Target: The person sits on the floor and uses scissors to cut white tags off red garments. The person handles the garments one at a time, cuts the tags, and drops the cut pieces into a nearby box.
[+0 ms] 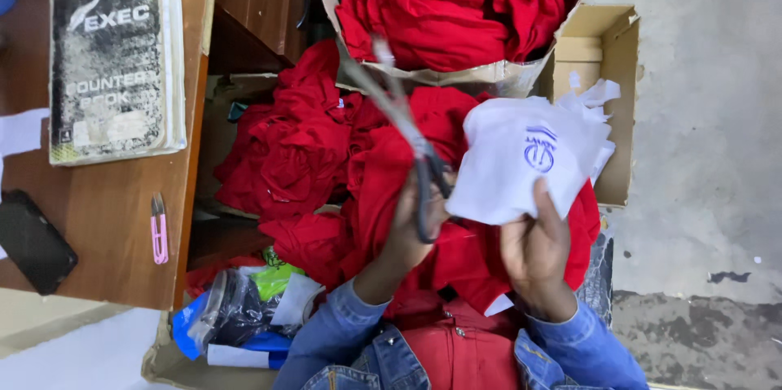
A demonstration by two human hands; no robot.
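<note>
Above the heap of red garments (309, 154), white printed paper patch (529, 158) pinched in right hand (536, 251), left hand (407, 231) clenched around grey metal scissors (407, 125).

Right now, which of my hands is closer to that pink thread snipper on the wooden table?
Left. Your left hand, holding the scissors, is nearer the pink thread snipper on the wooden table. Your right hand, holding white paper pieces, is farther off.

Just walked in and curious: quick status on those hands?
Left hand gripping scissors, blades open. Right hand holding white printed sheets. Red garments heaped beneath; nothing blocking.
</note>
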